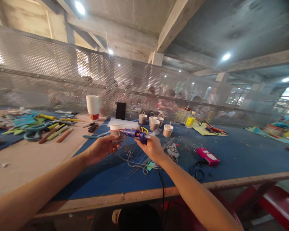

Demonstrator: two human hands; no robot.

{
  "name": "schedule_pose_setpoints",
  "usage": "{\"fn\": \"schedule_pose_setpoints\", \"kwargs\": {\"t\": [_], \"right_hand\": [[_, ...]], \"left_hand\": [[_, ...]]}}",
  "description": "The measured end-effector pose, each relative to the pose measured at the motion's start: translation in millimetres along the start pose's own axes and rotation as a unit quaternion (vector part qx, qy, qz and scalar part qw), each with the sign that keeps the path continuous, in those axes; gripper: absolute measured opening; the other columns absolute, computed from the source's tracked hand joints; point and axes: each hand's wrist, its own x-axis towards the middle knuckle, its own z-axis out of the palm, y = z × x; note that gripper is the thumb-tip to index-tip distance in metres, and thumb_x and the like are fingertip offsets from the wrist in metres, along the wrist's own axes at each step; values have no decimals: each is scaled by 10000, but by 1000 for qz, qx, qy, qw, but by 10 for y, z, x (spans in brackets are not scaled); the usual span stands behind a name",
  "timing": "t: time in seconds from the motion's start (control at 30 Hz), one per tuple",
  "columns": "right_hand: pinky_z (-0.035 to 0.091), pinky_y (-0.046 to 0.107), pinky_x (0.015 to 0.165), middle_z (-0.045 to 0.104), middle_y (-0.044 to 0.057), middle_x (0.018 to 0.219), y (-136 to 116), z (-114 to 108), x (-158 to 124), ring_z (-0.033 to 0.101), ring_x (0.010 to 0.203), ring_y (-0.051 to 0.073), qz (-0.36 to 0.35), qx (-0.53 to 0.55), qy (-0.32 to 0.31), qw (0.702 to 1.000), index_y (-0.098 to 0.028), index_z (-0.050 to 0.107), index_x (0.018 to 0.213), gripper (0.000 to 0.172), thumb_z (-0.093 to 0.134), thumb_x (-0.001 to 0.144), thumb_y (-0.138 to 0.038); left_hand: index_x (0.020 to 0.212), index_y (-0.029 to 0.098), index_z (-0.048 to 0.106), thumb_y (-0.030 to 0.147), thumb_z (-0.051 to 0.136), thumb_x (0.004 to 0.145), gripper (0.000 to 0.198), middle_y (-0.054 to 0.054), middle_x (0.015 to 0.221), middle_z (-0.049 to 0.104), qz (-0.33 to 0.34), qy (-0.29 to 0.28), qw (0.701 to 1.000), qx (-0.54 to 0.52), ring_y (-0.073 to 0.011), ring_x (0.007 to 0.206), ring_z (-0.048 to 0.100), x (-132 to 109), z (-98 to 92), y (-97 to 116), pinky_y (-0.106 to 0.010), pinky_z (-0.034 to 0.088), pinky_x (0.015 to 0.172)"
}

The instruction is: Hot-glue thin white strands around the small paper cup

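Note:
My left hand (101,149) grips a paper cup (117,127), white at the rim with a red band and a greyish-brown lower part. My right hand (152,149) is closed around a blue glue gun (134,134), with a pale glue stick poking from its rear end. The gun's nozzle points left and meets the cup's side in this view; whether they touch, I cannot tell. A grey cord (135,164) trails from below the cup across the blue mat (106,179). Fine threads of glue and a tangled bundle of cord (172,151) lie near my right hand.
Several small cord-covered cups (154,123) stand behind, near a dark phone (120,111). A stack of paper cups (92,107) is back left, beside scissors and tools (55,131). A yellow-labelled bottle (190,120) and a pink box (208,157) are right. A black cable (162,186) crosses the table edge.

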Motion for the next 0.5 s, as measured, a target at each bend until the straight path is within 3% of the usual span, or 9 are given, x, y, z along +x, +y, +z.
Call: {"fn": "schedule_pose_setpoints", "kwargs": {"t": [0.5], "right_hand": [[474,271,685,767,85,908,13,11,1,720,803,219,-13,-6,18,1000,-191,687,1065,334,531,960,-468]], "left_hand": [[1000,117,690,120,673,844,157,-80,933,726,-4,-15,1000,-9,-136,645,667,3,-24,2,-221,541,538]]}}
